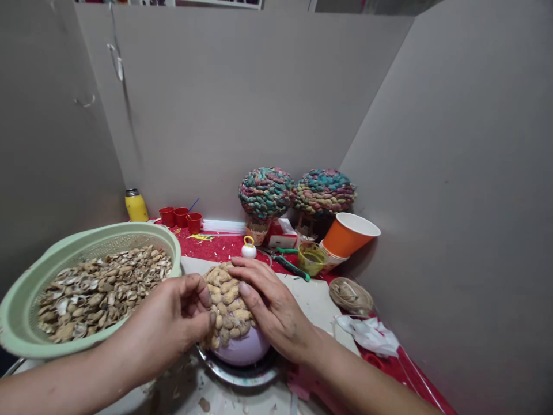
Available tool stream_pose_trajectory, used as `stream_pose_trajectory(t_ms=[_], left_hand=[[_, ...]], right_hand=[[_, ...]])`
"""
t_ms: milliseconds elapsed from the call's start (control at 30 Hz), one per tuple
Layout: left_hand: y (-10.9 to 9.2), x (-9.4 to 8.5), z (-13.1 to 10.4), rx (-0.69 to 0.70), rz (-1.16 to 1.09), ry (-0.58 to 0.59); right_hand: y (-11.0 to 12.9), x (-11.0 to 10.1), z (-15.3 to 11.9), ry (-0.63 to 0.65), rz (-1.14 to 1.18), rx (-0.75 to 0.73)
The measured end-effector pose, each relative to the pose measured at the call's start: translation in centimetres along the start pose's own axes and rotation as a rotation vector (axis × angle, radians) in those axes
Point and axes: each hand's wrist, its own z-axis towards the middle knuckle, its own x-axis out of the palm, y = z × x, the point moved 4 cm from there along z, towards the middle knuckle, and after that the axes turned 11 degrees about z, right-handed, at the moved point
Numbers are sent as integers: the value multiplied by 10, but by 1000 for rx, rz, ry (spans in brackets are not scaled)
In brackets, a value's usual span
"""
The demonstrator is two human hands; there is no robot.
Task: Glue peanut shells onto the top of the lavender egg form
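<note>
A smooth lilac ball, maybe a balloon (244,350), sits in a round metal dish (239,379). Peanut shells (225,294) cover its upper part in close rows, leaving the lower front bare. My right hand (276,308) rests over the ball's right side, fingers stretched out and lying on the shells. At the left edge of the shell layer is my left hand (184,308), its fingers curled and thumb and fingertips close together; whatever they pinch is too hidden to make out. Left of it stands a pale green colander (21,340) holding many loose shell halves (99,291).
Two shell-covered, multicoloured balloon-shaped models (266,193) stand by the back wall. Before them are pliers (291,268), a yellow-green cup (311,259) and a tilted orange paper cup (348,236). Twine (351,297) and a plastic bag (371,334) lie right; red cups (180,217) stand back left.
</note>
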Motion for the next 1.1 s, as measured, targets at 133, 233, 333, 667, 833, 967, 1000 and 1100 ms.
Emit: stream_pose_trajectory(t_ms=[133, 233, 333, 667, 833, 967, 1000, 1100], left_hand=[[4, 1, 0, 18, 58, -27], [7, 2, -2, 38, 91, -38], [6, 2, -4, 79, 133, -60], [-1, 3, -19, 459, 629, -279], [0, 6, -21, 520, 677, -310], [1, 7, -22, 554, 693, -326], [2, 7, -22, 562, 694, -326], [7, 7, -21, 575, 680, -341]], right_hand=[[-2, 0, -1, -3, -1, 3], [-3, 0, -3, -5, 4, 11], [-3, 0, -3, -13, 11, 14], [-1, -1, -2, -13, 17, 8], [-2, -2, -3, -16, 24, 14], [-2, -2, -3, -23, 19, 18], [-2, -2, -4, -25, 19, 16], [-1, -3, -4, -31, 19, 9]])
